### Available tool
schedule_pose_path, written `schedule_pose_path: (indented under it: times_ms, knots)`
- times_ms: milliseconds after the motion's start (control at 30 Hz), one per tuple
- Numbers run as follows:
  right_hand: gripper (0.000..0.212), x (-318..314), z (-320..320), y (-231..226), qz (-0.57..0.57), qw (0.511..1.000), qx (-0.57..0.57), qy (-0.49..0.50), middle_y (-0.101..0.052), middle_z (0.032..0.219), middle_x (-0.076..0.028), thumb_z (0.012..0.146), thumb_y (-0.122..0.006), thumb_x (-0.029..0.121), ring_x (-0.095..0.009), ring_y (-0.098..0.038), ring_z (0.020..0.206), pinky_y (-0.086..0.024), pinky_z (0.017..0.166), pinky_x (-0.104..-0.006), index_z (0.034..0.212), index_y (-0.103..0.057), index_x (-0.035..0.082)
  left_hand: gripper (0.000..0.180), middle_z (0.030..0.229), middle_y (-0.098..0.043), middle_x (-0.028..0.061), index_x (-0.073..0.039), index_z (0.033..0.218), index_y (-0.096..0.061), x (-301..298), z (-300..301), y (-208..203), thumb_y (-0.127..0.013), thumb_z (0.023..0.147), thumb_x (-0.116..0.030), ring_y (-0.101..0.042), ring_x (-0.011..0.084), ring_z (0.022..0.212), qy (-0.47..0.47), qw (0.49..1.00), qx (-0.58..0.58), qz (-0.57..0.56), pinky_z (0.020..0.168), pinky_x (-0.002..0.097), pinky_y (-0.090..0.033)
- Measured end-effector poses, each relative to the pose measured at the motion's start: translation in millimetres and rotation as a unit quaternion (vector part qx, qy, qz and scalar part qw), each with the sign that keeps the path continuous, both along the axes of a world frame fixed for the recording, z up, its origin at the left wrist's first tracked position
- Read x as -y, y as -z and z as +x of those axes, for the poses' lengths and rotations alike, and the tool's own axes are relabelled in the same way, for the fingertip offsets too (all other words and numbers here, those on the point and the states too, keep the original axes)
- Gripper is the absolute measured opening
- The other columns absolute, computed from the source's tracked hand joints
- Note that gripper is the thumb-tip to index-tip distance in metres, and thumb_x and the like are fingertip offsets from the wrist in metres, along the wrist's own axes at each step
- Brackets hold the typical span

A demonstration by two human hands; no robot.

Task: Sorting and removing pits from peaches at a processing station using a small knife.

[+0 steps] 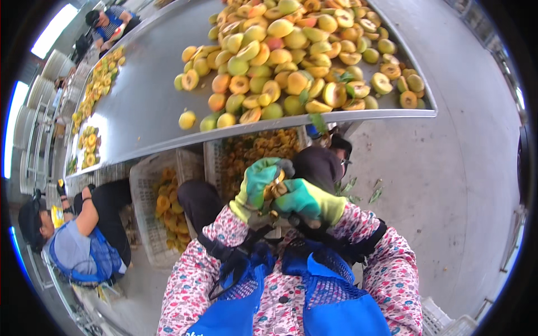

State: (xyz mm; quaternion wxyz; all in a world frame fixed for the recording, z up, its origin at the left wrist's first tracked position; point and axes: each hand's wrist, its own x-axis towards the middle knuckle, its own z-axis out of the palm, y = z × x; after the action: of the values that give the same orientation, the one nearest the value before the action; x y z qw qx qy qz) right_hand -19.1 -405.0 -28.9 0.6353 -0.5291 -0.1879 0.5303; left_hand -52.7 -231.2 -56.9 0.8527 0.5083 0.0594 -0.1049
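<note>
In front of my chest, both gloved hands come together around a yellow-brown apricot, mostly covered by fingers. My left hand, in a green and yellow glove, is closed round it from the left. From the other side my right hand, gloved alike, is closed against the same fruit. Whether a small tool is in either hand is hidden by the gloves. Just beyond my hands, a metal table bears a big heap of apricots, some whole, some halved with the pit showing, with a few green leaves among them.
Below the table edge are a crate and, further left, a white crate, both holding cut apricots. One co-worker sits at the left; another is at the far left corner. Leaves lie on the floor.
</note>
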Motion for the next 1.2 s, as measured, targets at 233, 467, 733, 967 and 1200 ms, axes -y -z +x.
schedule_pose_path:
  times_ms: [233,467,733,967,1200]
  knots:
    - [0.018,-23.1,-20.8,-18.3,-0.035,0.999,0.004,0.011,-0.058,0.071,-0.003,0.079,-0.063,0.013,-0.01,-0.054,0.056,-0.043,0.049,-0.0251,0.092,-0.062,0.001,0.035,0.104,-0.065,0.0169,0.007,0.113,-0.059,-11.2,-23.1,-34.0,-0.053,0.086,-0.014,-0.063,0.0226,0.093,-0.056,0.997,-0.023,0.044,0.086,0.0338,-0.051]
    - [0.019,-35.1,-32.2,-61.2,-0.057,0.996,-0.032,-0.053,-0.058,0.07,-0.003,0.078,-0.061,0.014,-0.012,-0.055,0.059,-0.046,0.05,-0.0264,0.091,-0.063,0.0,0.035,0.105,-0.065,0.0182,0.008,0.114,-0.059,-37.9,-48.2,-35.5,-0.052,0.086,-0.012,-0.064,0.0228,0.095,0.009,0.999,-0.027,-0.037,0.086,0.0327,-0.052]
    - [0.009,-57.4,-49.0,-46.4,-0.033,0.985,-0.168,0.038,-0.057,0.065,-0.005,0.08,-0.06,0.011,-0.012,-0.05,0.048,-0.039,0.043,-0.0257,0.08,-0.061,0.002,0.026,0.1,-0.066,0.0111,0.002,0.111,-0.062,-24.9,-58.4,-46.0,-0.05,0.088,-0.005,-0.064,0.0173,0.075,-0.209,0.977,-0.027,0.015,0.069,0.0301,-0.055]
    - [0.013,-87.5,-64.3,-61.1,0.027,0.982,-0.161,0.093,-0.056,0.07,-0.002,0.083,-0.063,0.011,-0.012,-0.054,0.056,-0.042,0.047,-0.0249,0.093,-0.059,0.004,0.031,0.104,-0.063,0.0127,-0.001,0.118,-0.056,-57.4,-60.3,-20.7,-0.053,0.091,-0.015,-0.065,0.0252,0.082,-0.33,0.933,-0.001,-0.142,0.07,0.0349,-0.056]
    - [0.016,-79.5,-11.0,-15.8,-0.26,0.946,0.194,0.028,-0.061,0.074,-0.003,0.082,-0.062,0.013,-0.015,-0.055,0.048,-0.044,0.044,-0.0275,0.094,-0.057,0.004,0.034,0.106,-0.065,0.0138,0.003,0.119,-0.055,-106.7,-82.1,-22.0,-0.046,0.096,-0.02,-0.065,0.0266,0.089,-0.396,0.902,0.124,0.118,0.074,0.0363,-0.055]
